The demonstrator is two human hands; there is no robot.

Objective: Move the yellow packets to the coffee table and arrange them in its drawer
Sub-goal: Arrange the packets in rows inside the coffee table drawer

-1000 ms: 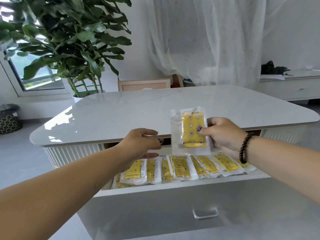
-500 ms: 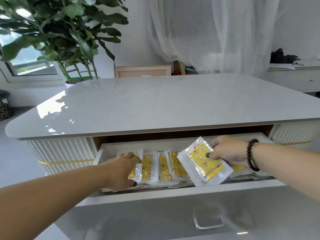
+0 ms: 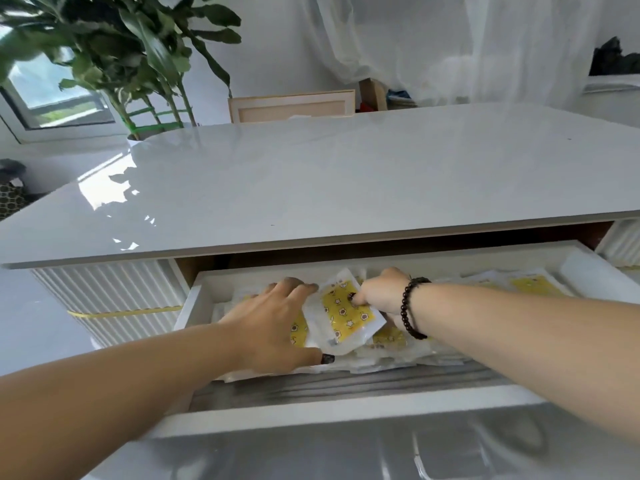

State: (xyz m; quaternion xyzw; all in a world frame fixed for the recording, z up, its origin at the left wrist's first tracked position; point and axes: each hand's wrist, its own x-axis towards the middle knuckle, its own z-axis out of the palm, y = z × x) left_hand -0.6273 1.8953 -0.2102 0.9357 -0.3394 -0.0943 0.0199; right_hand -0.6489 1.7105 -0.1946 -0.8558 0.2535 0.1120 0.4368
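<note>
The right hand pinches a yellow packet by its right edge, thumb on its face, holding it tilted just above the row inside the open drawer. The left hand lies flat, fingers spread, on the other packets. A second ago the packet was held up above the table; now it is down in the drawer.

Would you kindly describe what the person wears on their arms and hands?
Both forearms are bare, with no sleeves in view. The right wrist carries a bracelet of dark round beads. The left hand has a dark-painted thumbnail. The right hand shows no rings or gloves.
</note>
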